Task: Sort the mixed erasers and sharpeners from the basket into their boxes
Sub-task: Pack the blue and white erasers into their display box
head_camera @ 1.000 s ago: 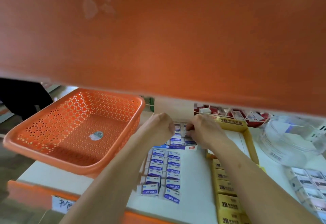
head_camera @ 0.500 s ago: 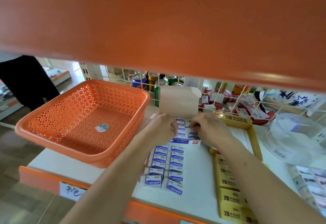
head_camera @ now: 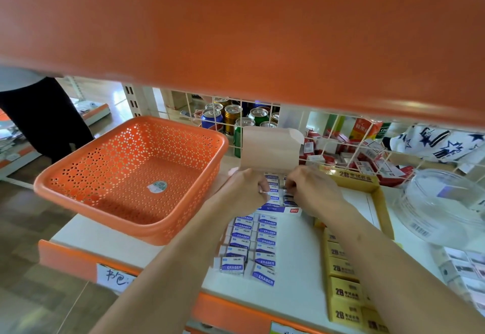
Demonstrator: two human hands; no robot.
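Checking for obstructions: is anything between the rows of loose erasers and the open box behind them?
Nothing visible does. The loose erasers run up to the open box, lid flap raised; only the left hand and right hand are at its opening.

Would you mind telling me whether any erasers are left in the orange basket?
No, the basket shows only a sticker on its perforated floor.
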